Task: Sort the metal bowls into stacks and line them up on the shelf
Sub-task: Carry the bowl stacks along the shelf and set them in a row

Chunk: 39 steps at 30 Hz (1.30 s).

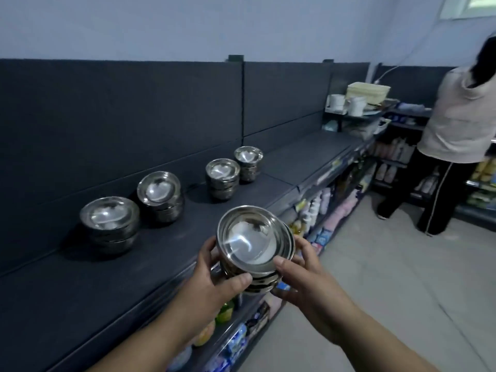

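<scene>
You hold a stack of bowls [252,245] in both hands, in the air over the front edge of the shelf [107,285], not touching it. The stack tips toward you, with the top bowl's inside showing.

Your left hand [214,280] grips its left side: fingers curl behind, thumb presses the lower bowls. Your right hand [303,277] grips the right side: thumb on the top rim, fingers wrap the far edge.

Four more stacks stand in a row near the back panel, apart from each other: nearest stack [110,224], second stack [160,196], third stack [222,178], farthest stack [248,162]. The gap between the second and third is the widest.

Bottles [314,208] fill the lower shelves. Another person [461,116] stands at the far right, back to you.
</scene>
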Available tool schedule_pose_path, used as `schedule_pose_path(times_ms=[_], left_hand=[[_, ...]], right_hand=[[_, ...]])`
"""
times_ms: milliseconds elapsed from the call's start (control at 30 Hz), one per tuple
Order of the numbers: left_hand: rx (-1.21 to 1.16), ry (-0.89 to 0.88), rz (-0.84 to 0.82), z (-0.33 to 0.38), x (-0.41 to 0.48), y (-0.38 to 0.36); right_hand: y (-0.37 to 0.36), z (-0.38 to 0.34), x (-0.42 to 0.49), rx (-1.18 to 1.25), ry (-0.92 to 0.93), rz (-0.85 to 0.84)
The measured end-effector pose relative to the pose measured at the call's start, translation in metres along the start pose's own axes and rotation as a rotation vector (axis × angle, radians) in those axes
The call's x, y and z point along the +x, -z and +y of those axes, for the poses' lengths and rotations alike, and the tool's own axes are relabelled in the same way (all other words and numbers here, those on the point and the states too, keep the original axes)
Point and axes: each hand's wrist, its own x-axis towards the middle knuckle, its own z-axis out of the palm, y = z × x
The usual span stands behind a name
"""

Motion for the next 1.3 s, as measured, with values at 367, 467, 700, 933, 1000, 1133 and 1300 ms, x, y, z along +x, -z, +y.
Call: schedule_pose_path(times_ms=[367,467,700,933,1000,1133,1300], left_hand=[[-0.037,0.119,-0.299,-0.038,0.117,-0.230],[-0.049,0.148,-0.358,-0.046,0.148,-0.265],[-0.063,0.160,-0.408,-0.068,0.251,-0.311],[-0.081,0.161,-0.450,-0.073,0.405,-0.325],[-0.086,0.158,-0.463,-0.068,0.452,-0.330],[-0.087,0.140,-0.465,-0.067,0.537,-0.340],[-0.083,0.138,-0.415,-0.081,0.621,-0.359]], right_hand=[[0.231,-0.063,-0.028,-0.002,0.035,0.302],[0.271,-0.070,-0.020,0.013,0.033,0.363],[0.340,-0.084,0.053,0.025,0.027,0.437],[0.392,-0.123,0.186,0.028,0.053,0.469],[0.404,-0.138,0.226,0.037,0.059,0.475],[0.437,-0.160,0.301,0.055,0.065,0.474],[0.485,-0.180,0.379,0.063,0.061,0.444]])
